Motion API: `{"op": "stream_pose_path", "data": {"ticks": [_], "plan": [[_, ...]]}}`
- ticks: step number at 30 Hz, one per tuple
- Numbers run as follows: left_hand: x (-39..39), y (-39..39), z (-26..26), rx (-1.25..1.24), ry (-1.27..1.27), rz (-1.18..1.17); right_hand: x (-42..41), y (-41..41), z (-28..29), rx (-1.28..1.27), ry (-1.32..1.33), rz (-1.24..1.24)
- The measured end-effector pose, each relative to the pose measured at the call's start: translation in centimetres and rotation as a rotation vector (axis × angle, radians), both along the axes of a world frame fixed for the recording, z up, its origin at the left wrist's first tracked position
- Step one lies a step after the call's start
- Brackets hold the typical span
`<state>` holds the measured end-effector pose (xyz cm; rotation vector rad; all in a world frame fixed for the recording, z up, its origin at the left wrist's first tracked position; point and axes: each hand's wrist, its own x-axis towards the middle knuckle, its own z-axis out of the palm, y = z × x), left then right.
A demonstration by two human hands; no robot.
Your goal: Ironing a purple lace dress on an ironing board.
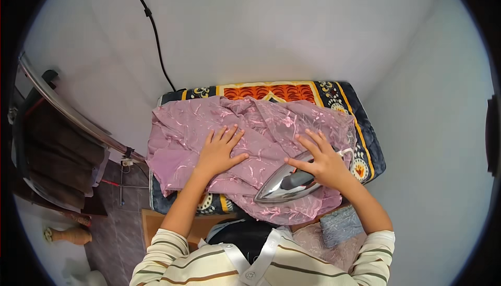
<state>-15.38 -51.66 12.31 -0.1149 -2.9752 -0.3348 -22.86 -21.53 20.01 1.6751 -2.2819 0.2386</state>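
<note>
A mauve embroidered sheer garment [258,145] lies spread and wrinkled over a patterned padded cover [270,92]. My left hand [221,151] rests on the cloth with its fingers spread, holding nothing. A clothes iron [270,188] with a shiny metal body and a dark handle [297,179] stands on the right front part of the garment. Its tip points to the left and towards me. Above the rear of the iron is my right hand [327,164], fingers outstretched and apart, not wrapped around the handle. Whether its fingertips touch the cloth is hard to tell.
A black cable [158,47] runs down the wall behind the cover. On the left are a curved metal rail [74,108], dark hanging clothes [58,149] and a clay vase [72,236]. A folded grey-blue cloth [340,225] lies below the cover's right front edge.
</note>
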Motion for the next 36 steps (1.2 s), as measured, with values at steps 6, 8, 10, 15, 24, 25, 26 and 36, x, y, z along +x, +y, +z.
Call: {"op": "stream_pose_path", "data": {"ticks": [6, 8, 10, 15, 24, 25, 26, 36], "plan": [[0.2, 0.0, -0.4, -0.014, 0.032, -0.007, 2.2, 1.7, -0.3, 0.086, 0.099, 0.145], [0.4, 0.0, -0.4, -0.006, 0.039, -0.007, 2.5, 2.1, -0.6, 0.079, 0.160, 0.150], [0.4, 0.0, -0.4, -0.001, 0.054, -0.011, 2.5, 2.3, -0.7, 0.057, 0.148, 0.078], [0.6, 0.1, -0.6, 0.006, 0.054, -0.012, 3.1, 2.1, -0.7, 0.072, 0.160, 0.004], [2.6, -0.6, -0.3, 0.037, 0.077, 0.064, 3.3, -0.2, 1.1, -0.040, 0.205, 0.026], [3.2, -1.0, -0.6, -0.013, 0.118, 0.117, 2.9, -0.5, 1.6, -0.042, 0.210, 0.036], [3.6, -1.4, -0.9, -0.064, 0.158, 0.170, 2.6, -0.9, 2.3, -0.121, 0.175, 0.011], [4.4, -3.0, -1.4, 0.061, 0.146, 0.250, 1.7, -6.2, -0.2, 0.074, 0.123, 0.182]]}}
